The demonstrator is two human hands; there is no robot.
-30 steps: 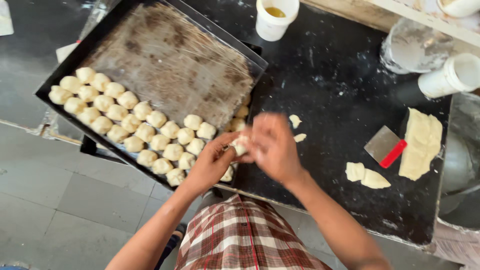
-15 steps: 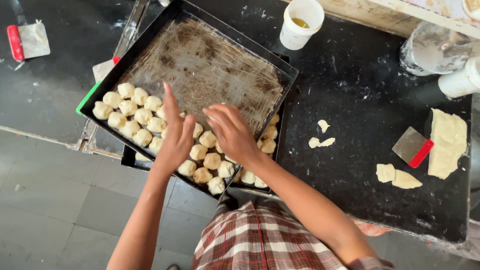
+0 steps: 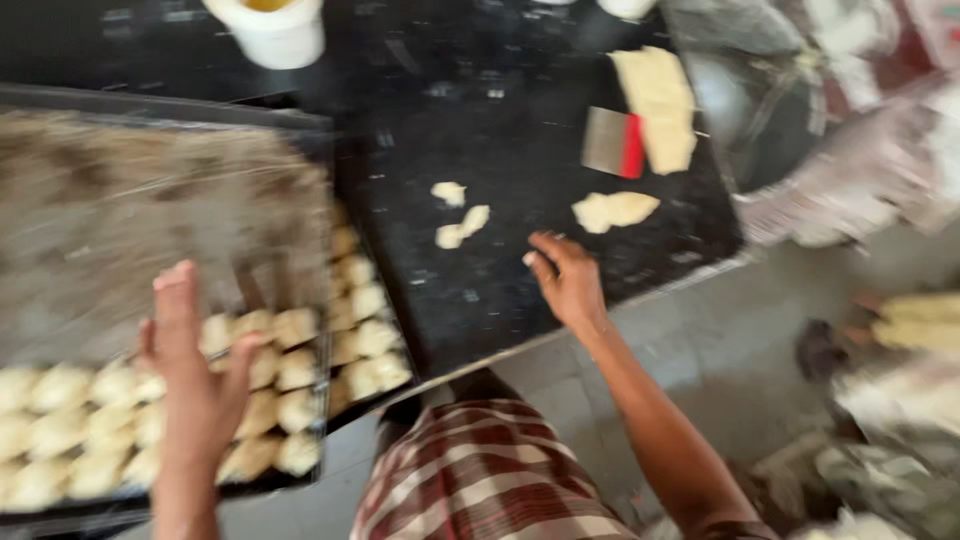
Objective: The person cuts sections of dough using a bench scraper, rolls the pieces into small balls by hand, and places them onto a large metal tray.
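A black worktop (image 3: 520,290) stood over a grey tiled floor (image 3: 760,340), carrying a dark baking tray (image 3: 320,130), a white cup (image 3: 275,30), a red-handled scraper (image 3: 612,143) and a dough slab (image 3: 657,105). The left hand (image 3: 195,375) hovered flat, fingers spread and empty, over the dough balls (image 3: 290,370) in the tray's near rows. The right hand (image 3: 567,280), loosely open and apparently empty through the blur, rested on the worktop near small dough scraps (image 3: 460,225). Half a second earlier both hands had been over the tray; the right had since moved away.
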